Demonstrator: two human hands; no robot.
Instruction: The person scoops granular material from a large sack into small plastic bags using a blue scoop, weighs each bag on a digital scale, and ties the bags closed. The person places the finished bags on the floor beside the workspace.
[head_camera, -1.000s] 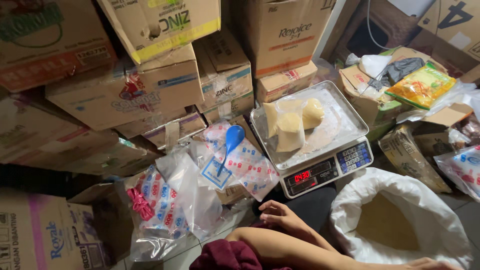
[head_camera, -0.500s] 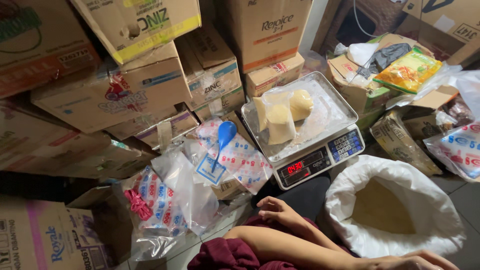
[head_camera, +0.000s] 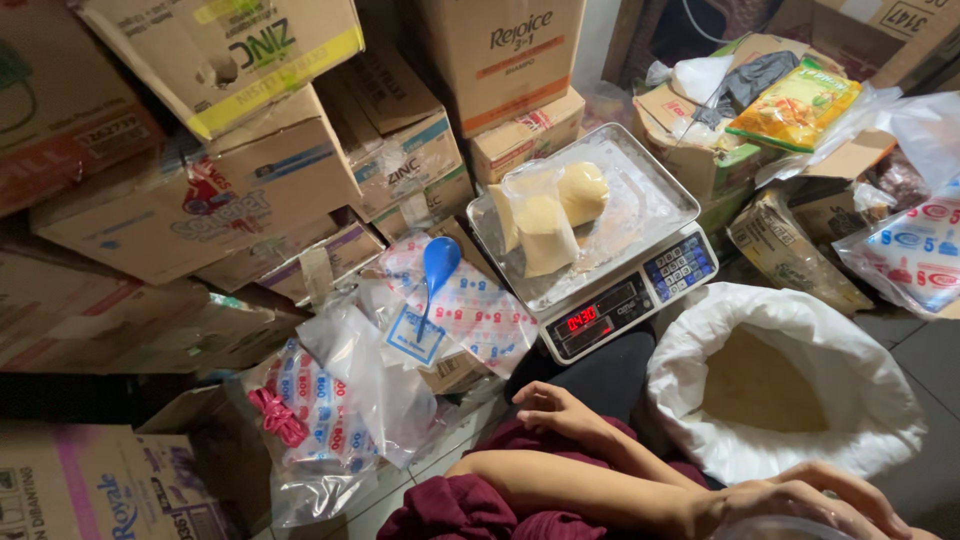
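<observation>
My right hand (head_camera: 558, 410) rests loosely on my dark-clothed knee, fingers apart and holding nothing, just below the digital scale (head_camera: 620, 310). My left forearm crosses in front of it toward the lower right. There my left hand (head_camera: 800, 498) curls over a clear plastic thing (head_camera: 785, 528) at the frame's bottom edge, mostly cut off. Two small clear bags of pale yellow grain (head_camera: 548, 215) lie on the scale's steel pan. A white sack (head_camera: 880, 400), open and holding the same pale grain, stands right next to my left hand.
A blue plastic scoop (head_camera: 438, 265) lies on printed clear bags (head_camera: 470, 310) left of the scale. More bag packs with a pink tie (head_camera: 280, 415) lie lower left. Stacked cardboard boxes (head_camera: 260, 190) wall the left and back. Snack packets and boxes (head_camera: 795, 105) crowd the right.
My left hand has come further into view at the bottom right, over the clear plastic thing. The view has shifted slightly. My right hand stays on my knee.
</observation>
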